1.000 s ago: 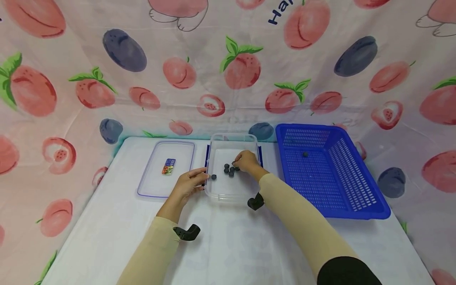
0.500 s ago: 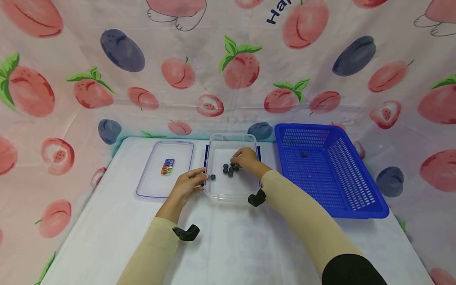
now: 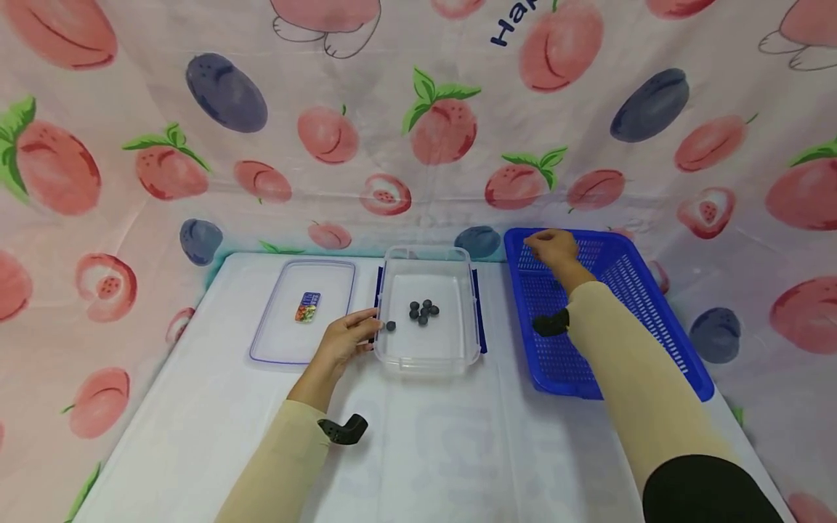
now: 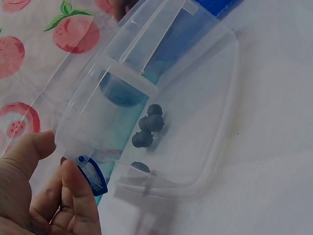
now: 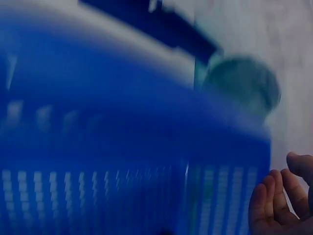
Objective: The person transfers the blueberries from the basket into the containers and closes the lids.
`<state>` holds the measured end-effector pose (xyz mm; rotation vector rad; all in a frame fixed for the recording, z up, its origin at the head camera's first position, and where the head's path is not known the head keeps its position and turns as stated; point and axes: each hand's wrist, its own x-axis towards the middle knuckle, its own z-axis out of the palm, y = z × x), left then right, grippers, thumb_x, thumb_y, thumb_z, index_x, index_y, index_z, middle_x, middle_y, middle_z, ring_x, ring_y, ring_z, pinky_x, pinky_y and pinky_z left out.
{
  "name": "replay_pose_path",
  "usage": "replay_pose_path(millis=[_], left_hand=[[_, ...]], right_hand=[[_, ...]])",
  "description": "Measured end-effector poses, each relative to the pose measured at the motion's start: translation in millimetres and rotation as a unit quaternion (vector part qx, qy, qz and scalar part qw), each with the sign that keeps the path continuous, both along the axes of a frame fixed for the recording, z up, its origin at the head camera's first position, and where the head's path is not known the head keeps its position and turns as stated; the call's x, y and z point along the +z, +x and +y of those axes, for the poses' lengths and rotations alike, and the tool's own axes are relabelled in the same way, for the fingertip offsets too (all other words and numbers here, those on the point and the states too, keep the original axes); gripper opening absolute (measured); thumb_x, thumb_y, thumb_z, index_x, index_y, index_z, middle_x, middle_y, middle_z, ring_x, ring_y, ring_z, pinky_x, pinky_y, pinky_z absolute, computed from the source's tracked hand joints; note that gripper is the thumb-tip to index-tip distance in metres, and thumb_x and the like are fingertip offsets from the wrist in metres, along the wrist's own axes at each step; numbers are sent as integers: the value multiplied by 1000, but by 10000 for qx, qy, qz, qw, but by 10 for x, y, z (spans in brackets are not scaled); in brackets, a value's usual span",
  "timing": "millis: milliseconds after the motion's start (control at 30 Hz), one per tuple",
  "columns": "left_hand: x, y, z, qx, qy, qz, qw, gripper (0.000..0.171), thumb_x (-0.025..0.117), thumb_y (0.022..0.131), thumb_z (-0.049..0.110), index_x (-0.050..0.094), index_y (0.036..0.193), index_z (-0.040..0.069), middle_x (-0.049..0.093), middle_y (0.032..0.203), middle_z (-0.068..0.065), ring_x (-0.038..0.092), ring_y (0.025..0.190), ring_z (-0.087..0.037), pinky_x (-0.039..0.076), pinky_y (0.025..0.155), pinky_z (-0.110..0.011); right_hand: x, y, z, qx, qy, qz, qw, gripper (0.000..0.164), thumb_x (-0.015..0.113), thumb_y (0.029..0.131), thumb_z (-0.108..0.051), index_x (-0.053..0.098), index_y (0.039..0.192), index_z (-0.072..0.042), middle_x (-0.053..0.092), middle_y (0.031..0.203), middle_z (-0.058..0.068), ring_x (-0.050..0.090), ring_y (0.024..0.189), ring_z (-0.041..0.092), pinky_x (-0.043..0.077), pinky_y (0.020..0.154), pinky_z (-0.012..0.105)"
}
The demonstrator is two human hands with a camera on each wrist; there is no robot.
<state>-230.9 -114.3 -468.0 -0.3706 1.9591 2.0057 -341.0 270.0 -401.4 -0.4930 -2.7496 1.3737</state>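
Observation:
My left hand (image 3: 343, 336) holds the left side of a clear plastic box (image 3: 428, 357). In the left wrist view, its fingertips (image 4: 73, 171) are at a blue latch (image 4: 93, 175) on the box wall. Inside the box, a cluster of blueberries (image 3: 423, 311) sits near the middle, with a single blueberry (image 3: 391, 326) by the left wall. My right hand (image 3: 556, 249) is over the back left of a blue plastic basket (image 3: 549, 378). Its fingers are loosely bent and nothing shows between them in the right wrist view. The right arm hides part of the basket floor.
A clear lid (image 3: 304, 270) with a blue rim and a colourful label (image 3: 308, 307) lies left of the box. Another blue latch (image 3: 479, 312) hangs along the box's right side. A fruit-print cloth (image 3: 418, 181) rises behind the white table (image 3: 451, 450).
My right hand has left the berries in the box and moved right and away, over the basket. The left hand has stayed on the box. The cluster now shows uncovered.

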Motion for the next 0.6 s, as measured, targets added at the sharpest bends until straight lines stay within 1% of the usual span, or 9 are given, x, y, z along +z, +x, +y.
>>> replay_pose_path(millis=[67, 100, 133, 200, 267, 333, 367, 467, 600], left_hand=[[0, 3, 11, 42, -20, -17, 10000, 45, 71, 90, 14, 61, 133, 4, 69, 95, 3, 60, 80, -10, 53, 64, -19], [-3, 2, 14, 59, -31, -27, 10000, 45, 71, 90, 14, 61, 133, 4, 69, 95, 3, 60, 80, -10, 53, 64, -19], [0, -2, 18, 61, -43, -26, 10000, 44, 71, 90, 13, 62, 133, 5, 69, 95, 3, 60, 80, -10, 53, 63, -19], [3, -7, 22, 54, -62, -31, 10000, 44, 71, 90, 13, 62, 132, 5, 69, 96, 3, 59, 80, -10, 53, 63, -19], [1, -8, 23, 48, -64, -53, 10000, 44, 71, 90, 14, 62, 132, 7, 69, 96, 3, 60, 81, -10, 54, 64, -19], [1, -2, 19, 39, -54, -55, 10000, 44, 70, 90, 14, 62, 133, 7, 69, 96, 3, 60, 81, -10, 54, 64, -19], [-3, 1, 16, 36, -54, -57, 10000, 44, 70, 91, 14, 62, 133, 7, 69, 97, 3, 60, 82, -10, 54, 65, -19], [-10, 10, 13, 28, -61, -60, 10000, 44, 70, 91, 14, 61, 133, 6, 69, 98, 3, 59, 83, -10, 54, 65, -19], [-17, 9, 20, 43, -72, -31, 10000, 43, 70, 91, 14, 62, 133, 5, 69, 98, 2, 59, 83, -11, 54, 66, -20]], right_hand=[[-46, 46, 234, -267, 150, -63, 9995, 41, 63, 95, -28, 65, 124, 2, 62, 80, -4, 58, 77, 10, 52, 80, 32], [-73, 74, 327, -386, 204, -132, 9990, 43, 63, 95, -30, 64, 125, 2, 63, 82, -3, 58, 78, 11, 52, 81, 33], [-100, 102, 410, -478, 251, -215, 9983, 44, 62, 96, -31, 64, 126, 2, 65, 87, 1, 59, 83, 14, 52, 84, 35], [-160, 160, 536, -586, 328, -392, 9970, 47, 61, 96, -33, 62, 128, 2, 67, 102, 11, 61, 97, 24, 50, 91, 40], [-222, 212, 619, -575, 436, -526, 9960, 48, 59, 97, -33, 61, 129, 3, 62, 122, 21, 56, 114, 35, 45, 101, 47], [-287, 254, 672, -575, 456, -625, 9953, 48, 57, 98, -31, 59, 130, 5, 53, 136, 25, 47, 127, 40, 39, 108, 51], [-319, 270, 691, -580, 435, -661, 9952, 48, 56, 99, -30, 58, 131, 5, 51, 139, 26, 44, 130, 41, 37, 109, 52], [-415, 309, 725, -589, 456, -737, 9945, 46, 55, 100, -29, 58, 131, 5, 47, 143, 25, 40, 134, 42, 34, 112, 53], [-545, 344, 732, -588, 465, -752, 9943, 46, 55, 100, -30, 59, 130, 4, 50, 140, 25, 43, 130, 41, 36, 109, 52]])
